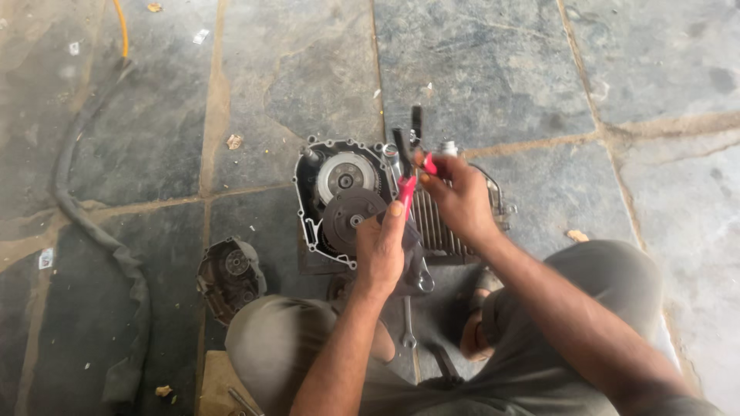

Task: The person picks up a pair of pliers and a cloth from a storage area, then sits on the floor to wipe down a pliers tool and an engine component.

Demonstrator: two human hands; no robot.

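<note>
- Pliers, red-handled steel (406,166): above open grey engine case (339,202); rigid, light, best taken by the handles.
- Left hand (379,250): clenched on lower handle.
- Right hand (461,202): pinching upper handle.

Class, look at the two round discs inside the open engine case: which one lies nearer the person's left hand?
The darker lower disc, just beside the left hand; the shinier silver disc sits above it, farther away.

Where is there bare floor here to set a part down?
Bare stone floor lies beyond the engine and right of it, past the knee. Crowded: between engine, loose cover and knees, where wrenches lie under both hands holding pliers.
</note>
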